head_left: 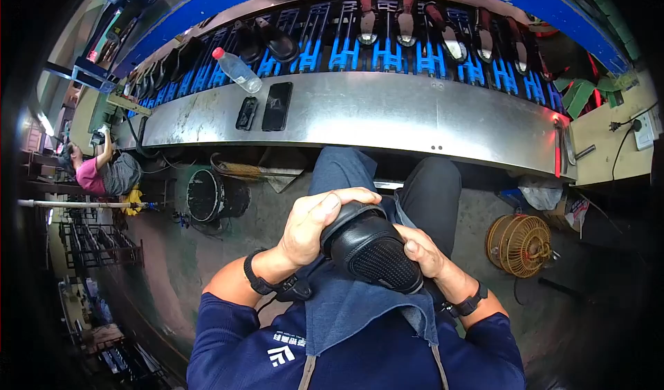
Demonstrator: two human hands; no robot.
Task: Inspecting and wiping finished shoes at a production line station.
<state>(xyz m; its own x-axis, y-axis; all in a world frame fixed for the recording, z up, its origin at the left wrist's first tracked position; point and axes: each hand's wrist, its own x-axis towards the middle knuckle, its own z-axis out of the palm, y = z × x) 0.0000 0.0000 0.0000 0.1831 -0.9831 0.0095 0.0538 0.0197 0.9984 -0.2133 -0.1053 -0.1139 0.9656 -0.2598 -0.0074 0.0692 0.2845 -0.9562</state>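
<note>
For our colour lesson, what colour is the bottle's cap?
The bottle cap is red, clearest in head view.

- From afar, I curl the left hand (310,223), fingers (354,196) toward two o'clock.
- I cup the right hand (427,255), pointing toward ten o'clock.
- Both forearms (232,283) angle inward.

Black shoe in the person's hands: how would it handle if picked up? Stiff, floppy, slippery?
Likely semi-firm: the black shoe looks leathery but keeps a full, rounded shape between the left hand and right hand. Smooth, shiny patches may be slightly slick; the dotted toe area probably grips better. Weight can't be judged from this view.
</note>
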